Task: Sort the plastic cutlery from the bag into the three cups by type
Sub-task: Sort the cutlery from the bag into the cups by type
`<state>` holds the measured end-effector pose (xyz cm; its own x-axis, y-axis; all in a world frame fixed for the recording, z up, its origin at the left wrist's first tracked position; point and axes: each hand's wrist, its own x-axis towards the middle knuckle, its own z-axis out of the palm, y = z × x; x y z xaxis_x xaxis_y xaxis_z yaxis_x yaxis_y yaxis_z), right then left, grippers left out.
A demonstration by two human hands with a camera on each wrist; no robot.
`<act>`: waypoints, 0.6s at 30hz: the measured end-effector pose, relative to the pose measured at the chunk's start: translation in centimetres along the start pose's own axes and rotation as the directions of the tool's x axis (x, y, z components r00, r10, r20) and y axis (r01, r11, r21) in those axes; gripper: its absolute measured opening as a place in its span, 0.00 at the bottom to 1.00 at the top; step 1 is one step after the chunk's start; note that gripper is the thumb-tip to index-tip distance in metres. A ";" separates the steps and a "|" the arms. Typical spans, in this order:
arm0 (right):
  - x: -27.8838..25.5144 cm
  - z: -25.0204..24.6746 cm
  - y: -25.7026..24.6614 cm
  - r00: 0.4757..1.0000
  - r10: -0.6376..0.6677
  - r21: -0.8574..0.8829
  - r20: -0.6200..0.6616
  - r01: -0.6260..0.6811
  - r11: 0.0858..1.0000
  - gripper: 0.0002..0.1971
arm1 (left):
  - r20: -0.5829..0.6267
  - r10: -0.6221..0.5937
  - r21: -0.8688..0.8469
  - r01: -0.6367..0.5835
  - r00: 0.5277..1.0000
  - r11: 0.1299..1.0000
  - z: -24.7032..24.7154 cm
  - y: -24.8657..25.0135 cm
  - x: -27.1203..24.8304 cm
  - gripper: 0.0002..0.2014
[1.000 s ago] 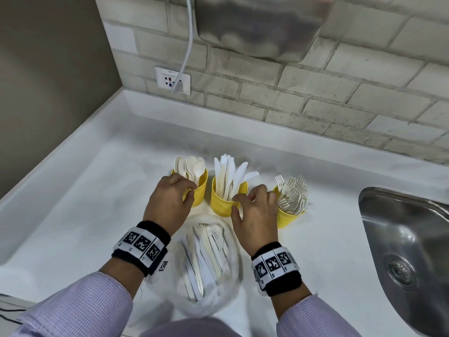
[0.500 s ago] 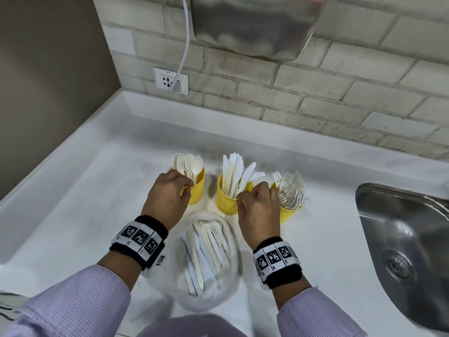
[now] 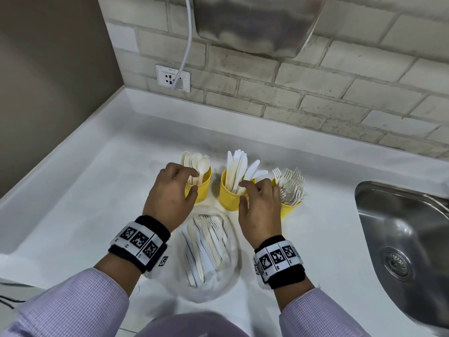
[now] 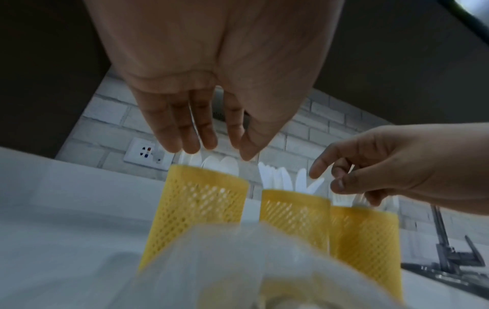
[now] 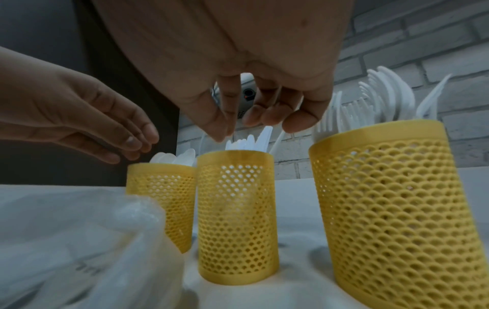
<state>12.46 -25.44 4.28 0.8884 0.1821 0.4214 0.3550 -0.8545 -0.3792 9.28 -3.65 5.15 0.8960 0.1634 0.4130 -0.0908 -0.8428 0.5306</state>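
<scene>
Three yellow mesh cups stand in a row: spoon cup [image 3: 203,188] on the left, knife cup [image 3: 229,199] in the middle, fork cup [image 3: 290,210] on the right. In front of them lies a clear bag [image 3: 209,259] with several white cutlery pieces inside. My left hand [image 3: 194,181] hovers over the spoon cup's rim, fingers fairly straight and holding nothing [image 4: 225,150]. My right hand [image 3: 244,192] hangs over the knife cup, fingers loosely curled above the knives [image 5: 238,127]. I see nothing in its grasp. The index fingertip [image 4: 315,173] is near a knife blade.
A steel sink [image 3: 403,239] is sunk into the white counter at the right. A wall socket [image 3: 173,78] with a cable and a steel hand dryer [image 3: 255,23] are on the brick wall behind. The counter's raised edge runs along the left.
Both hands stay over the same cups. The left fingers have straightened a little over the spoons; the right hand has barely moved.
</scene>
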 end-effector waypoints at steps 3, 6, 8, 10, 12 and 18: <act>-0.9 -0.6 -0.9 0.999 -0.038 0.092 -0.032 0.041 0.995 0.18 | 0.029 -0.049 -0.128 0.052 0.998 0.990 -1.7 0.7 -1.2 0.11; -2.7 -0.8 -2.2 0.999 -0.033 0.247 -0.013 0.036 0.968 0.17 | 0.239 -0.133 -0.297 0.203 0.962 0.933 -2.9 1.3 -3.6 0.06; -4.2 -0.6 -3.1 0.993 -0.035 0.383 0.116 -0.013 0.924 0.17 | 0.429 -0.110 -0.299 0.256 0.897 0.919 -3.0 1.6 -5.4 0.08; -5.7 -0.3 -3.9 0.941 -0.083 0.439 0.327 -0.074 0.895 0.17 | 0.569 -0.079 -0.221 0.245 0.819 0.944 -2.6 1.4 -7.0 0.12; -6.9 -0.1 -4.4 0.837 -0.158 0.315 0.524 -0.018 0.949 0.15 | 0.659 -0.080 -0.134 0.221 0.748 0.966 -2.2 1.2 -8.2 0.13; -8.6 -0.5 -4.2 0.723 -0.076 0.043 0.687 0.064 0.997 0.08 | 0.760 -0.204 0.162 0.124 0.617 0.979 -2.1 0.7 -9.6 0.12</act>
<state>3.21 -23.60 2.68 0.8151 0.5307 -0.2323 0.4233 -0.8193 -0.3867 -0.30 -4.67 3.11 0.9018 -0.1171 -0.4160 0.0929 -0.8876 0.4511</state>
